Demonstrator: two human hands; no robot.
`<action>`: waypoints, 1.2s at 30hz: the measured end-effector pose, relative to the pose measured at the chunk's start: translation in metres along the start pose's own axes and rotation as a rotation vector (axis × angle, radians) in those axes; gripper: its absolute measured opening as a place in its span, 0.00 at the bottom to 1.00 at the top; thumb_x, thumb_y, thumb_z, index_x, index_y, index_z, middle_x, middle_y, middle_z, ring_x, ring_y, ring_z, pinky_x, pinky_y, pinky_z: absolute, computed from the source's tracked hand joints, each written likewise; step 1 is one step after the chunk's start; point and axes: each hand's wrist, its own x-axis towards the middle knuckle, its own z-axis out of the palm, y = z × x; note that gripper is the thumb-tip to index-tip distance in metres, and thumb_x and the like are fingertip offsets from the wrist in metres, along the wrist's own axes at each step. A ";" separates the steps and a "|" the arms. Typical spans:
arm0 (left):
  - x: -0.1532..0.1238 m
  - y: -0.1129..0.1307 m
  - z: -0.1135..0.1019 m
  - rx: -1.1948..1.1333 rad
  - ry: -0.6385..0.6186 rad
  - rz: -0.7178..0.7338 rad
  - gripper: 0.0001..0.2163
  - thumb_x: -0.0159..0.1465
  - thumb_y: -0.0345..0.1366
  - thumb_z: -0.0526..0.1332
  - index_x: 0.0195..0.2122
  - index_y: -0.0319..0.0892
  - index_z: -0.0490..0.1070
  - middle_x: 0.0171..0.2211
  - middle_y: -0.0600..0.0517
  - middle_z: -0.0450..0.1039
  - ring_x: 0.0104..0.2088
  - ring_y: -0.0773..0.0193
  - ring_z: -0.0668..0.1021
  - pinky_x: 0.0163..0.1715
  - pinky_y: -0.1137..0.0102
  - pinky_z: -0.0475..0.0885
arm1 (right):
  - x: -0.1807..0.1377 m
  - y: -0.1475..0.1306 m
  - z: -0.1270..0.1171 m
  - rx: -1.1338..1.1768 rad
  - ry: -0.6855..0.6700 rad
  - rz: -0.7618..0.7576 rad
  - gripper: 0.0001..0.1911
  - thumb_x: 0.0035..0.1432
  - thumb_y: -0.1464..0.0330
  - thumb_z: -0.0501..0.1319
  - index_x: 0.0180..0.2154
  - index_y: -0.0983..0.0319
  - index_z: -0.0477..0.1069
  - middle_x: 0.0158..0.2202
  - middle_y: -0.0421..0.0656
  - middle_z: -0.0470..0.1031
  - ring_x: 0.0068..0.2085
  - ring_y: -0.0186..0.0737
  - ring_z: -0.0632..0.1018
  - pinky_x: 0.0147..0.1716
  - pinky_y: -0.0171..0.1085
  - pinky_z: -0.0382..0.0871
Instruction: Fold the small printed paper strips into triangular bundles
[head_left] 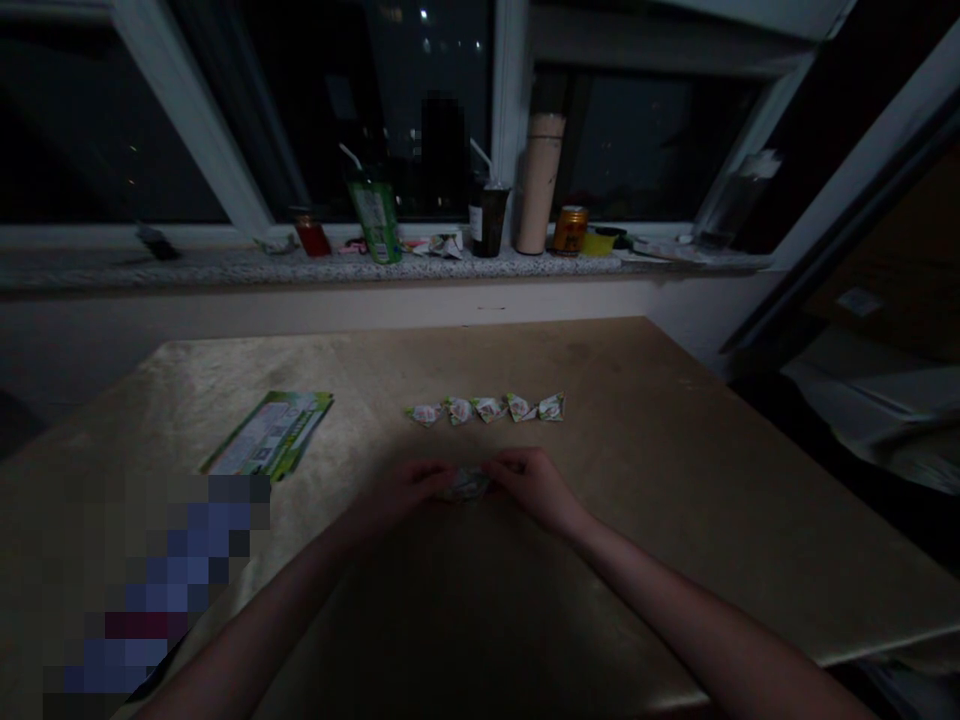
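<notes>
Over the near middle of the table, my left hand [412,490] pinches one end of a small wrapped candy [467,484] in a pale crinkled wrapper. At its other end, the fingertips of my right hand [536,488] are closed on the wrapper. Shadow hides the details of this piece. Just beyond my hands lies a row of several similar wrapped candies [489,409], white and green, set side by side. Farther left a flat green and white packet [274,432] rests at a slant, apart from both hands.
A shiny tan cloth covers the table [660,450]. Blurred-out pixels hide something at the lower left. On the granite windowsill [435,266] stand a green cup [375,220], a dark cup [487,220], a pink flask [538,185], an orange can [570,230] and a red jar [311,235].
</notes>
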 end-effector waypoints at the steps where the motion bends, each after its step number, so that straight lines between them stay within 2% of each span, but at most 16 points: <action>1: 0.000 0.002 0.000 -0.045 0.005 -0.007 0.13 0.57 0.46 0.63 0.38 0.44 0.78 0.40 0.51 0.78 0.42 0.55 0.77 0.40 0.68 0.71 | 0.001 0.000 0.000 0.040 0.017 0.012 0.17 0.49 0.56 0.63 0.24 0.64 0.74 0.21 0.39 0.73 0.23 0.34 0.72 0.23 0.32 0.65; 6: -0.003 0.007 -0.001 -0.221 0.024 -0.040 0.12 0.53 0.42 0.68 0.37 0.43 0.79 0.39 0.50 0.79 0.42 0.56 0.77 0.42 0.67 0.70 | 0.003 0.003 -0.003 0.226 0.030 0.034 0.17 0.46 0.55 0.66 0.25 0.64 0.75 0.24 0.40 0.75 0.26 0.34 0.74 0.28 0.33 0.69; 12: 0.002 0.002 -0.003 -0.260 0.056 -0.029 0.10 0.55 0.41 0.67 0.36 0.43 0.79 0.38 0.51 0.79 0.41 0.56 0.77 0.44 0.66 0.70 | 0.003 0.008 -0.002 0.275 0.046 0.058 0.17 0.45 0.55 0.67 0.25 0.64 0.76 0.24 0.40 0.76 0.25 0.32 0.73 0.27 0.31 0.66; 19: 0.001 0.004 -0.002 -0.181 -0.010 -0.019 0.15 0.56 0.43 0.66 0.42 0.43 0.77 0.43 0.50 0.78 0.45 0.55 0.77 0.47 0.65 0.69 | 0.003 0.004 0.001 0.344 0.092 0.116 0.16 0.39 0.57 0.71 0.24 0.64 0.77 0.23 0.39 0.76 0.24 0.31 0.73 0.26 0.31 0.66; 24: 0.000 0.007 -0.003 -0.291 -0.037 -0.005 0.14 0.56 0.42 0.67 0.41 0.42 0.78 0.43 0.50 0.78 0.48 0.55 0.76 0.51 0.65 0.67 | 0.002 0.002 -0.002 0.426 0.048 0.117 0.15 0.40 0.58 0.71 0.25 0.64 0.78 0.27 0.42 0.79 0.29 0.35 0.76 0.35 0.35 0.70; 30: 0.000 0.008 -0.003 -0.349 0.000 -0.023 0.13 0.55 0.41 0.67 0.37 0.39 0.78 0.40 0.48 0.79 0.46 0.55 0.77 0.51 0.64 0.68 | 0.003 0.005 -0.003 0.426 0.027 0.102 0.15 0.41 0.58 0.71 0.25 0.64 0.78 0.28 0.42 0.79 0.29 0.36 0.77 0.37 0.36 0.71; 36: 0.003 0.003 -0.003 -0.282 -0.015 0.013 0.13 0.58 0.41 0.66 0.42 0.42 0.77 0.44 0.49 0.78 0.47 0.55 0.76 0.49 0.65 0.68 | 0.003 0.001 -0.002 0.340 0.044 0.086 0.15 0.43 0.57 0.68 0.28 0.63 0.77 0.28 0.42 0.79 0.28 0.35 0.77 0.33 0.35 0.70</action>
